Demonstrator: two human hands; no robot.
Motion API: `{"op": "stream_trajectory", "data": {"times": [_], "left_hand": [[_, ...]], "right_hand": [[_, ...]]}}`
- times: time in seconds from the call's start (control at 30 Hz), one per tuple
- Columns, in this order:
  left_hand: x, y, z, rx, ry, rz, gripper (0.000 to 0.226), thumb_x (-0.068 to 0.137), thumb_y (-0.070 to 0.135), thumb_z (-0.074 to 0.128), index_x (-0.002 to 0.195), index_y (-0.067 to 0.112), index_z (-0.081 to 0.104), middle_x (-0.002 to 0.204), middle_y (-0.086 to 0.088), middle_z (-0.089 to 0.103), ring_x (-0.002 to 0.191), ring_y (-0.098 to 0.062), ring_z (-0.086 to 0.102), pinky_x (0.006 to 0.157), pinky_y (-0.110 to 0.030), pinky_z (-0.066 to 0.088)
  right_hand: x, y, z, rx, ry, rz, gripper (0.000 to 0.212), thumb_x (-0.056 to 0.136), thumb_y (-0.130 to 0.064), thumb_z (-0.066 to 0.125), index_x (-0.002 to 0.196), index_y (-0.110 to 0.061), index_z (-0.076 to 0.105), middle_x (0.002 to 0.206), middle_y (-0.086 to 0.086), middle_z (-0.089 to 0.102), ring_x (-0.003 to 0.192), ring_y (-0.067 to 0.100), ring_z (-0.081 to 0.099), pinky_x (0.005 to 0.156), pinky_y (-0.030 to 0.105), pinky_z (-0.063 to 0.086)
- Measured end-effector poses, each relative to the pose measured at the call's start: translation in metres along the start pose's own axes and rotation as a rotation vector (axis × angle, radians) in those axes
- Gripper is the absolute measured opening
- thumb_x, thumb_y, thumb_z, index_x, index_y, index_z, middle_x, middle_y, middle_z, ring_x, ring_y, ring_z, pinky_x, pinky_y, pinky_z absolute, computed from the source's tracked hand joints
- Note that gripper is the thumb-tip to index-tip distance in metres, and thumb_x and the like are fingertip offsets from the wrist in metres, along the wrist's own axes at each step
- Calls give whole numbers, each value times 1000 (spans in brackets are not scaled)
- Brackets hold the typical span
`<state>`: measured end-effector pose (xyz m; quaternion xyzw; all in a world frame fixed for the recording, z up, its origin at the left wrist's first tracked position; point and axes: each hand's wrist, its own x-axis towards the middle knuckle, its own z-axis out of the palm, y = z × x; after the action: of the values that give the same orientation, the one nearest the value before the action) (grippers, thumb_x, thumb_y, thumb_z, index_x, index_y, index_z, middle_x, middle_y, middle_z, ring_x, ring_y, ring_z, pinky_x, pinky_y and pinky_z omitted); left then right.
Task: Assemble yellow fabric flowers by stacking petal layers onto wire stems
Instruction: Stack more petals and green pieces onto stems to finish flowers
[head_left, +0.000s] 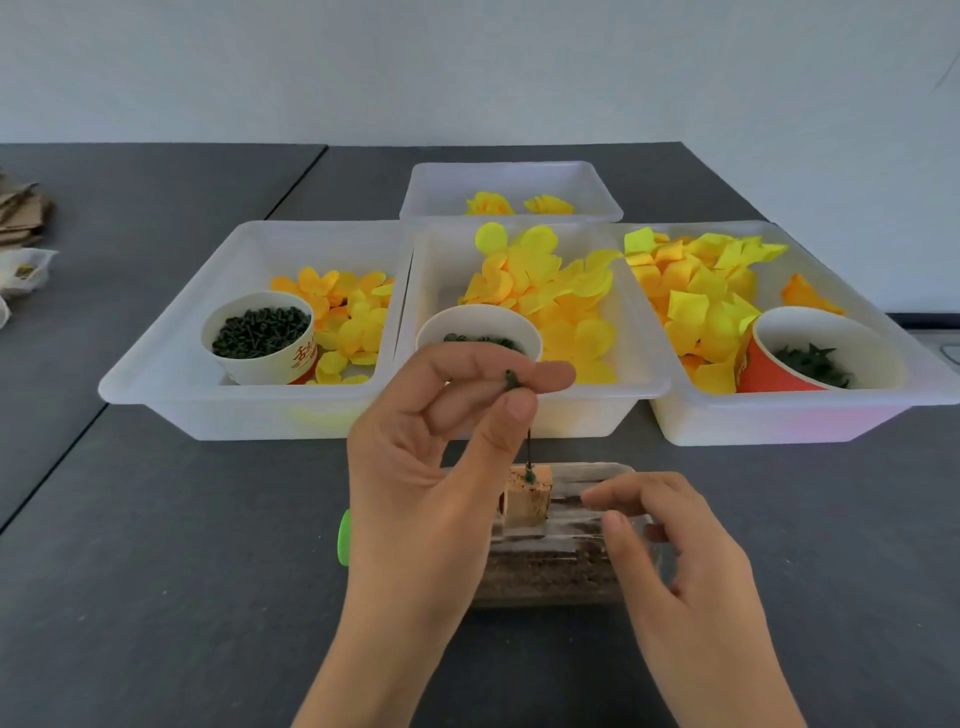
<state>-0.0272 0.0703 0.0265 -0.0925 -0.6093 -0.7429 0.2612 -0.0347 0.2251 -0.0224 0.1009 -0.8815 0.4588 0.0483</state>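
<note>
Pinched in left hand grip: green bit (above wire stem).

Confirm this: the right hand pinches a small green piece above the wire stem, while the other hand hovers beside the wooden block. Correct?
Not quite. The head view shows the left hand, not the right, pinching the small green piece above the wire stem. The right hand is the one hovering beside the wooden block, holding nothing.
</note>
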Motion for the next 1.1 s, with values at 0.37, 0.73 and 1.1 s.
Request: {"op": "stream_trajectory", "data": {"times": [0.37, 0.73, 1.1], "left_hand": [[-3, -2, 3, 64, -16, -4, 8, 86, 9, 66, 91, 15, 68, 95, -4, 77, 100, -22, 71, 88, -31, 55], [-4, -1, 6, 153, 9, 40, 13, 86, 3, 67, 92, 14, 67, 92, 2, 77, 96, -16, 72, 85, -23, 54], [-7, -7, 7, 154, 69, 2, 6, 84, 14, 70, 86, 19, 69, 89, 4, 77, 94, -15, 73, 85, -31, 56]], "right_hand": [[-2, -1, 6, -34, 20, -13, 22, 86, -21, 57, 84, -43, 55, 98, -26, 50, 102, -2, 46, 77, 14, 36], [-4, 6, 16, -108, 136, -70, 25, 82, -11, 63, 85, -35, 60, 96, -24, 49, 101, -1, 43, 75, 12, 30], [-4, 9, 25, -198, 213, -104, 29, 73, 0, 74, 82, -26, 65, 95, -11, 52, 93, 11, 44, 75, 16, 31]]}}
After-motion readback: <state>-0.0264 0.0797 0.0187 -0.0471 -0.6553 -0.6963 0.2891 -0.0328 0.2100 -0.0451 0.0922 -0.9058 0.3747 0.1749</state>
